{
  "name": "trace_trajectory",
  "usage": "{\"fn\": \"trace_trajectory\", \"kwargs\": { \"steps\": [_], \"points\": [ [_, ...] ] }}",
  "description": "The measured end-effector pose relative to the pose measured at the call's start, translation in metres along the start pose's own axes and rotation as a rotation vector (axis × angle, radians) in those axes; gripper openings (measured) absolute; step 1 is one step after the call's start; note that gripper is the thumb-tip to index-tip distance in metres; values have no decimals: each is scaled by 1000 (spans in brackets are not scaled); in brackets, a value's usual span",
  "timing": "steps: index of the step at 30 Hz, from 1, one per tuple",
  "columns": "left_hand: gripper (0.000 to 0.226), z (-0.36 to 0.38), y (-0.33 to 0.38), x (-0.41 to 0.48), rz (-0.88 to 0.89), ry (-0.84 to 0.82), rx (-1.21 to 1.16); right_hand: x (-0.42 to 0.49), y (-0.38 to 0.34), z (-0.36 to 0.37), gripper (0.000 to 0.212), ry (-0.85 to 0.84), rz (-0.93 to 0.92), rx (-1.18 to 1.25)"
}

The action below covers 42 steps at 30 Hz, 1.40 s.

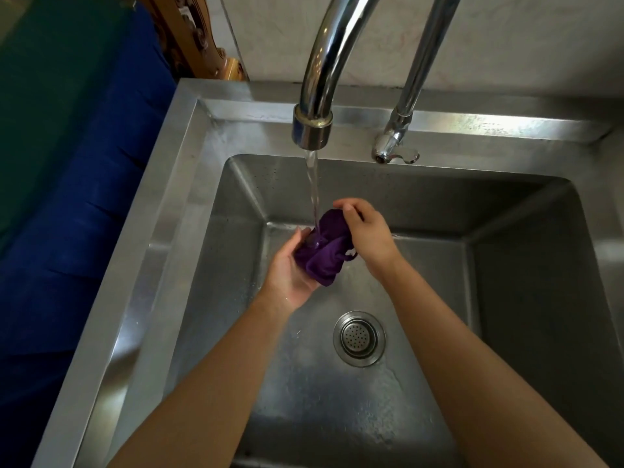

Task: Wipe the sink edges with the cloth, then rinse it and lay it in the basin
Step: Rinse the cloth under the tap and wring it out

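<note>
You are cradling the bunched purple cloth (322,251) in your left hand (290,270), palm turned up and fingers curling round its underside; your right hand (364,231) is pinching the upper edge of the same cloth from above, fingertips pressed into the fold, so both hands are grasping it; the cloth is hanging in mid-air above the basin, clear of the floor of the stainless steel sink (162,231), over the back half; a thin stream of water (313,190) is falling from the curved chrome faucet spout (324,62) straight onto the top of the cloth, between your two hands; the round perforated drain strainer (359,338) is sitting on the basin floor nearer you than the cloth, between your forearms; the basin floor around it is looking wet; the faucet base (393,146) is standing on the back ledge, to the right of the spout's outlet; a blue fabric surface (67,231) is lying beside the sink's left rim; a carved wooden piece (189,38) is showing behind it at the back left corner.
</note>
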<state>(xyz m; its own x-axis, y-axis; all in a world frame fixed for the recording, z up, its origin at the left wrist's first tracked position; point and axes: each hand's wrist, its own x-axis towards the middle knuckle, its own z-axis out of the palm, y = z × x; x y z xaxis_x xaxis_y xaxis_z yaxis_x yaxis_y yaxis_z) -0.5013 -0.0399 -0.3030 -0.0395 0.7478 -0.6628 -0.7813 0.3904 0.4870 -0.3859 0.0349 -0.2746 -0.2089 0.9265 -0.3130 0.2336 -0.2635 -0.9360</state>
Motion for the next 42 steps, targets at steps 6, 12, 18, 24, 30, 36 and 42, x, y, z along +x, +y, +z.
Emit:
{"fn": "trace_trajectory", "kwargs": {
  "steps": [6, 12, 18, 24, 30, 36, 42],
  "points": [
    [53, -17, -1, 15, -187, 9, 82, 7, 34, 5, 21, -52, 123, 246],
    [29, -34, -6, 34, -110, 156, 181, 19, 69, 13, 18, -144, 269, 122],
    [24, -50, -25, 48, -37, 179, 166, 28, 95, 17, 35, -206, 280, -81],
    [22, -61, -38, 67, 11, 190, 192, 37, 126, 11, 32, -187, 188, -131],
    [23, -70, -52, 79, 57, 220, 156, 30, 143, 14, 31, -177, 164, -102],
    [30, -70, -58, 98, 70, 277, 107, -7, 124, 47, 38, -217, -113, -439],
    [36, -50, -67, 97, 55, 242, 39, 14, 102, 60, 35, 70, -118, -714]
  ]
}}
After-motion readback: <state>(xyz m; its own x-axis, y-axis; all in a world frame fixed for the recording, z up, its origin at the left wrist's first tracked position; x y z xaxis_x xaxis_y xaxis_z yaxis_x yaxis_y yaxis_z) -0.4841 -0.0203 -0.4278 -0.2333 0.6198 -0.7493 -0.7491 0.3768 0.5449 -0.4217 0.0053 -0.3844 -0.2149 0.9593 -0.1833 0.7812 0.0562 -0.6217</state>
